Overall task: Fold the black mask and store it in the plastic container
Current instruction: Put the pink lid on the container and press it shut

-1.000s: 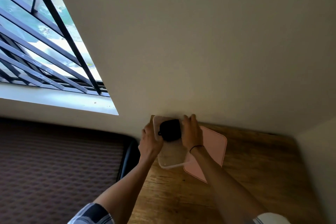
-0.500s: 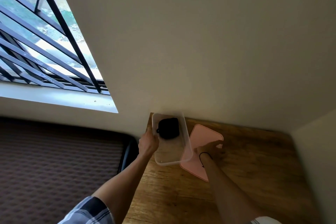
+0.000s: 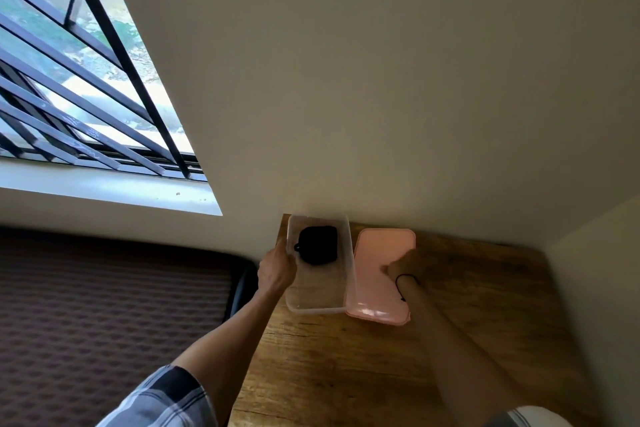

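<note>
The folded black mask (image 3: 317,245) lies inside the clear plastic container (image 3: 320,302), in its far half, at the back left corner of the wooden table (image 3: 363,364). My left hand (image 3: 276,270) grips the container's left wall. A pink lid (image 3: 370,291) lies flat just right of the container, touching its side. My right hand (image 3: 403,265) rests on the lid's right part, fingers curled at its edge.
A cream wall rises directly behind the table, and another wall closes its right side. Left of the table is a dark chair back (image 3: 242,291) and a brown patterned mattress (image 3: 104,322). A barred window (image 3: 69,97) is at the upper left.
My right hand left the mask in the container and moved right onto the pink lid. The lid has shifted from under the container to lie beside it. My left hand stayed on the container.
</note>
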